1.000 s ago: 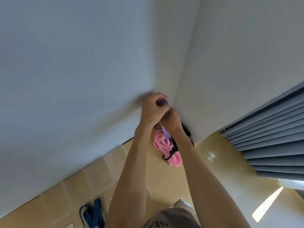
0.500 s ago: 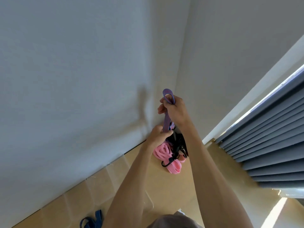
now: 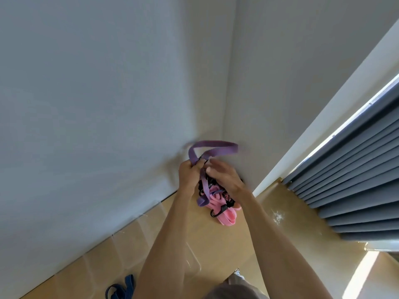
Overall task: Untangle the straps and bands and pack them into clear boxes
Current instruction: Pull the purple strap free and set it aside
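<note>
L fingers (image 3: 195,167): curled tight round the purple strap (image 3: 212,145) just below its loop — firm pinch, strap runs down past the palm.
R fingers (image 3: 212,166): loosely bent, tips at the crossing of the strap near the black buckle; motion blur, so can't tell if they pinch it or only touch.
Left hand (image 3: 189,173): raised above the floor in the room corner, knuckles twd the wall.
Right hand (image 3: 224,175): just beside the left, over the top of the bundle.
Purple strap: flat woven webbing, loop standing up over both hands, tail hanging down and folded at the end — looks light, limp, no stiffness of its own; prob. grippy enough not to slide.
Where to hold: judged best near the buckle or the crossing, since a free end just flops; feed the loose end back thru w/ the other hand.
Bundle (image 3: 218,198): pink bands, black cord w/ a hook (image 3: 216,213), all knotted together, hanging under the hands, lower end at or near the floor — can't tell if it rests there.
Pink bands (image 3: 225,216): soft, stretchy-looking, likely to spring back if tugged; hook may snag.
Clear box (image 3: 190,262): on the floor under the left forearm, see-thru, hard to make out; nothing visible inside.
Blue strap (image 3: 125,288): on the floor at bottom edge, well apart from the bundle.
Curtain (image 3: 349,180): grey pleats at right.
</note>
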Motion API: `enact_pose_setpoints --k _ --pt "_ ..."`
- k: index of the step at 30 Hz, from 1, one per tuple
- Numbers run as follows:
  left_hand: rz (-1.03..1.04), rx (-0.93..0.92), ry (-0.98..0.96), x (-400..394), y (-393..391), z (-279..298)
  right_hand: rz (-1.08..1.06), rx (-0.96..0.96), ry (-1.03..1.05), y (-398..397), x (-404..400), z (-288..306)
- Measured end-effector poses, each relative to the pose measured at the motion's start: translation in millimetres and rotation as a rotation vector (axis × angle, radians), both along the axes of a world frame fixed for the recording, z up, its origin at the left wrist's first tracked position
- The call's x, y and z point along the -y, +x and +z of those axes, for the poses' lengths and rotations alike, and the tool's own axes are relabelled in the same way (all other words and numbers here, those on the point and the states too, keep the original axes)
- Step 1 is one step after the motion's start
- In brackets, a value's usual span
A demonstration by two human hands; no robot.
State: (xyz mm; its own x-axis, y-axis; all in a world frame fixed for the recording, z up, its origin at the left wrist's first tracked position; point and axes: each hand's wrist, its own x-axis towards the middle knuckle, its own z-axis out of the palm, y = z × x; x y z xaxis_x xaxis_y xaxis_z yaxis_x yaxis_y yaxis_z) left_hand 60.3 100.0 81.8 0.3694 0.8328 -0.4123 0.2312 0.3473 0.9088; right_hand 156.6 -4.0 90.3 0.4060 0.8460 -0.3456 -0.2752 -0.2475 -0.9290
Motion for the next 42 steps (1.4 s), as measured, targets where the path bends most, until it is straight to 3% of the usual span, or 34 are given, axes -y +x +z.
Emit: enact_pose_setpoints --k 4,7,10,13,17,20,24,30,34,37,42 --pt "0.075 0.075 -0.167 3.0 6.6 -8.9 0.025 0.455 -0.238 4.5 -9.5 -11.7" --pt "0.097 0.060 -0.140 2.3 10.7 -13.7 -0.004 0.562 -0.275 5.1 -13.7 -15.2" --pt "0.146 0.044 -0.117 -0.2 8.4 -18.6 -0.140 0.523 -0.286 9.3 -16.5 -19.3" --pt "0.203 0.050 -0.217 0.2 -0.2 -24.8 -0.225 0.521 -0.318 18.0 -18.5 -21.2" --pt "0.122 0.089 -0.263 4.5 -6.1 -29.4 -0.065 0.587 -0.424 19.9 -20.2 -21.1" --pt "0.158 0.100 -0.241 3.4 -4.7 -27.8 0.052 0.547 -0.275 9.1 -21.6 -17.2" --pt "0.136 0.033 -0.101 -0.8 -6.6 -22.9 0.119 0.532 -0.231 0.3 -20.7 -20.4" --pt "-0.053 -0.196 0.154 -12.1 -18.5 -20.6 -0.109 0.547 -0.319 6.4 -12.2 -22.6" --pt "-0.272 -0.304 0.225 -8.2 -20.0 -8.6 -0.013 0.630 -0.355 5.3 -16.6 -11.8" --pt "-0.391 -0.389 0.313 -2.3 -18.6 7.7 -0.037 0.627 -0.261 -5.3 -21.0 7.5" --pt "-0.334 -0.351 0.384 -7.7 -34.3 48.4 0.127 0.541 -0.145 -16.8 -26.2 34.7"
